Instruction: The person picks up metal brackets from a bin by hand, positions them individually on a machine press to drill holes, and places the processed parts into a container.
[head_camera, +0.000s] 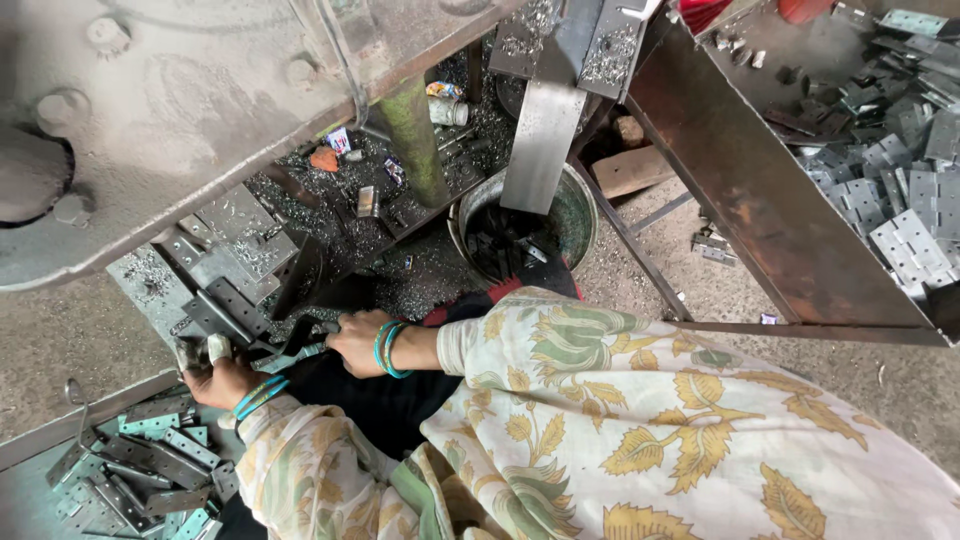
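Observation:
My left hand (222, 378), with a white wrap on one finger and teal bangles at the wrist, is closed on a small dark metal plate (190, 350) beside a stack of flat grey hinge plates (235, 300). A little to the right, my right hand (356, 340) is closed around a dark metal piece (305, 348) that points toward the same stack. What that piece is cannot be told. Both sleeves are of cream cloth with a floral print, and both hands work low under the grey machine body (190, 110).
A tray (40, 445) of teal and grey hinge leaves lies at the bottom left. A round metal bucket (575, 215) of dark offcuts stands under a steel chute (545, 130). A rusty bin (760, 200) at the right holds several grey hinges. Metal shavings cover the floor.

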